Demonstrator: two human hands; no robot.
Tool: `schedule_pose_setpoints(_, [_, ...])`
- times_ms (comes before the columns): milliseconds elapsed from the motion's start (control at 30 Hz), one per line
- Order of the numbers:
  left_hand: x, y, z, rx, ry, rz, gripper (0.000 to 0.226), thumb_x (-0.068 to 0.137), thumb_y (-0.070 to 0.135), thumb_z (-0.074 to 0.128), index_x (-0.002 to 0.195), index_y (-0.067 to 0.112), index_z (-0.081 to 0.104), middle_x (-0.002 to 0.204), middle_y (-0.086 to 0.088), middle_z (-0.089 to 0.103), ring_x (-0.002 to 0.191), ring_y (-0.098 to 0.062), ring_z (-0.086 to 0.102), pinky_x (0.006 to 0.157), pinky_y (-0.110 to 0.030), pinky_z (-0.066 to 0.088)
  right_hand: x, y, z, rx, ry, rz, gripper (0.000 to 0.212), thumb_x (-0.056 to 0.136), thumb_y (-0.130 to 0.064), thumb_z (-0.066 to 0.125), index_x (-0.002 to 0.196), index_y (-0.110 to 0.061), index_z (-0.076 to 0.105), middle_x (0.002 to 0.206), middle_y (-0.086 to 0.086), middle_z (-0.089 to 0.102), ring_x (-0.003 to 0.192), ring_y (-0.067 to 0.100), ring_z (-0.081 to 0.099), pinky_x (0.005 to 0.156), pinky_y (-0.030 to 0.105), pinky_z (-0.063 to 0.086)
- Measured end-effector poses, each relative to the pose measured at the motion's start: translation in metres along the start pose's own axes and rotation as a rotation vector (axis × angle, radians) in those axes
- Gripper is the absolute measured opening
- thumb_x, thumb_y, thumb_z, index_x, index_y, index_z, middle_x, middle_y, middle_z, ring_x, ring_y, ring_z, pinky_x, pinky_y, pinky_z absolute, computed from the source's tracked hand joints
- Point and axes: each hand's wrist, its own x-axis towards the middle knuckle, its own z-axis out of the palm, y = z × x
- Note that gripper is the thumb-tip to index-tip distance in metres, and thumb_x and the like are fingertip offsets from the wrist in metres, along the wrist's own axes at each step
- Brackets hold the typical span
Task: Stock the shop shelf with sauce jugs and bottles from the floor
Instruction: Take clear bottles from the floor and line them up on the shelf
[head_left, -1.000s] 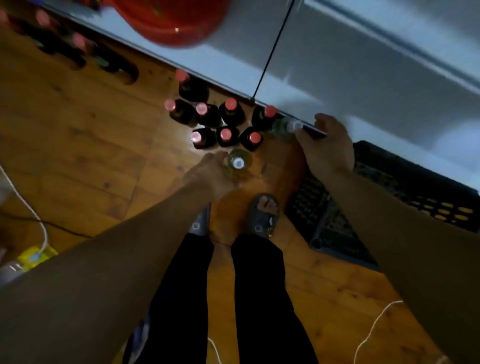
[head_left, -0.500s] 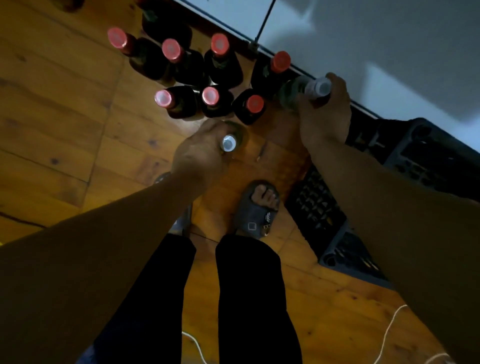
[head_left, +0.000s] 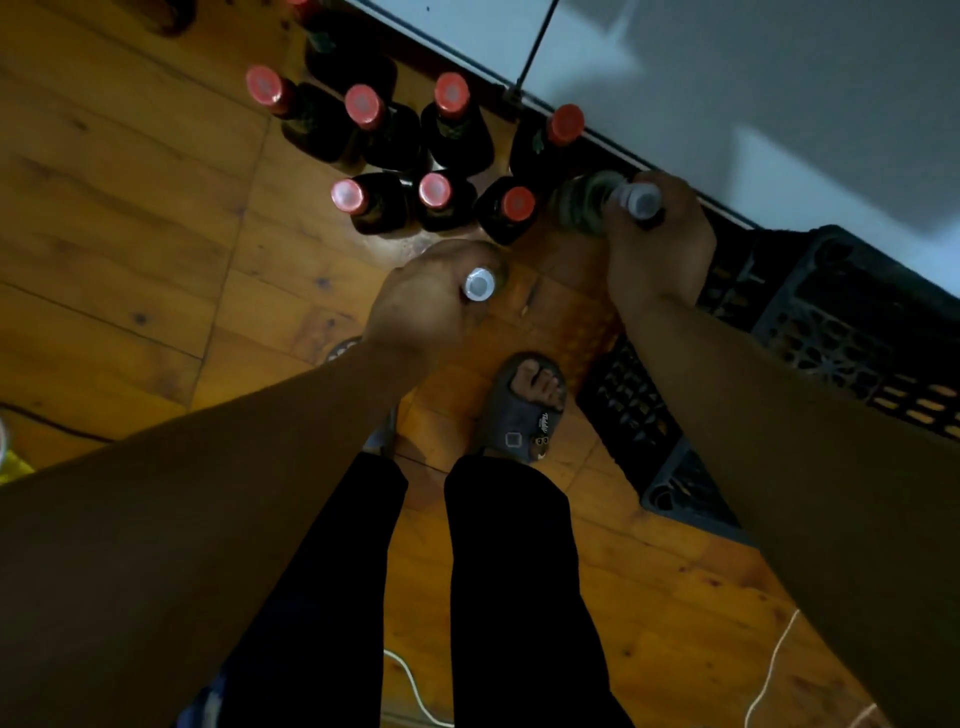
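Several dark sauce bottles with red caps (head_left: 434, 195) stand in a cluster on the wooden floor, just ahead of my feet. My left hand (head_left: 426, 301) grips the neck of a white-capped bottle (head_left: 479, 284), whose body is hidden under the hand. My right hand (head_left: 657, 249) grips the neck of a second white-capped bottle (head_left: 587, 205), a pale greenish one, right of the cluster and beside the white shelf base (head_left: 675, 78).
A black plastic crate (head_left: 810, 332) lies on the floor at the right, partly under my right arm. My feet in grey slippers (head_left: 519, 415) stand below the bottles. White cords (head_left: 769, 675) trail on the floor at the bottom.
The view has dropped closer to the floor and bottles. Both hands have stayed on their white-capped bottles, the left hand closing further over its bottle's neck.
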Motion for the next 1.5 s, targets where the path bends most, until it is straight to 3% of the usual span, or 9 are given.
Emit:
schedule_pose_setpoints(333, [-0.055,0.083,-0.079,-0.101,0.01,0.031,0.03,0.079,0.021,0.071,0.109,0.022,0.07,0.117,-0.006,0.066,0.107,-0.029,0.061,0.088,-0.04,0.05,-0.078,-0.084,-0.093,-0.004,0.021,0.022,0.01,0.088,-0.024,0.063,0.098,-0.026,0.065,0.092,-0.009,0.058,0.085,0.009,0.052,0.071,0.02,0.04])
schedule_pose_setpoints(567, [-0.108,0.169,-0.181,-0.033,0.017,0.135,0.023,0.079,0.026,0.068,0.101,0.022,0.072,0.104,-0.002,0.071,0.097,-0.023,0.064,0.08,-0.034,0.051,-0.151,-0.184,-0.188,0.004,0.037,-0.061,0.022,0.09,-0.023,0.062,0.112,-0.018,0.065,0.111,0.003,0.065,0.088,0.013,0.051,0.082,0.032,0.047])
schedule_pose_setpoints(700, [-0.141,0.223,-0.255,0.04,-0.008,0.193,0.017,0.075,0.033,0.067,0.09,0.029,0.071,0.085,0.006,0.071,0.082,-0.019,0.065,0.071,-0.029,0.052,-0.191,-0.246,-0.242,0.023,0.102,-0.125,0.015,0.087,-0.026,0.061,0.098,-0.019,0.067,0.09,0.001,0.065,0.076,0.016,0.055,0.067,0.027,0.042])
schedule_pose_setpoints(833, [-0.171,0.279,-0.33,0.136,-0.014,0.303,0.018,0.072,0.029,0.071,0.09,0.027,0.072,0.086,0.003,0.071,0.083,-0.02,0.064,0.068,-0.028,0.05,-0.228,-0.307,-0.292,0.048,0.187,-0.225,0.014,0.082,-0.02,0.063,0.091,-0.012,0.068,0.083,0.004,0.065,0.071,0.016,0.051,0.059,0.027,0.037])
schedule_pose_setpoints(1033, [-0.213,0.361,-0.432,0.212,-0.038,0.427,0.018,0.073,0.023,0.072,0.09,0.017,0.073,0.084,-0.003,0.074,0.078,-0.018,0.069,0.075,-0.034,0.057,-0.274,-0.396,-0.362,0.053,0.315,-0.314,0.012,0.073,-0.025,0.066,0.07,-0.013,0.064,0.068,0.006,0.061,0.066,0.021,0.054,0.056,0.032,0.041])
schedule_pose_setpoints(1133, [-0.231,0.403,-0.474,0.208,-0.115,0.464,0.014,0.073,0.013,0.074,0.086,0.007,0.073,0.075,-0.01,0.073,0.062,-0.013,0.07,0.063,-0.03,0.058,-0.293,-0.435,-0.397,0.051,0.367,-0.367,0.012,0.071,-0.026,0.067,0.066,-0.014,0.065,0.067,0.006,0.065,0.065,0.02,0.059,0.054,0.028,0.041])
schedule_pose_setpoints(1233, [-0.246,0.443,-0.51,0.218,-0.096,0.51,0.014,0.071,0.009,0.076,0.084,0.005,0.074,0.07,-0.012,0.072,0.058,-0.013,0.07,0.054,-0.024,0.056,-0.307,-0.467,-0.431,0.037,0.429,-0.431,0.018,0.071,-0.026,0.066,0.07,-0.008,0.068,0.07,0.012,0.067,0.07,0.026,0.063,0.058,0.034,0.046])
schedule_pose_setpoints(1367, [-0.264,0.491,-0.547,0.225,-0.08,0.548,0.016,0.077,0.009,0.073,0.091,0.002,0.073,0.079,-0.014,0.072,0.063,-0.016,0.071,0.06,-0.026,0.059,-0.319,-0.503,-0.472,0.08,0.502,-0.465,0.029,0.07,-0.026,0.068,0.068,0.002,0.062,0.073,0.025,0.063,0.07,0.034,0.062,0.056,0.041,0.046])
schedule_pose_setpoints(1500, [-0.276,0.528,-0.571,0.158,0.033,0.61,0.018,0.077,0.011,0.074,0.088,-0.003,0.072,0.076,-0.015,0.069,0.055,-0.012,0.069,0.055,-0.022,0.058,-0.326,-0.533,-0.513,0.142,0.54,-0.508,0.028,0.067,-0.022,0.064,0.058,0.003,0.055,0.063,0.025,0.061,0.06,0.027,0.061,0.051,0.037,0.042])
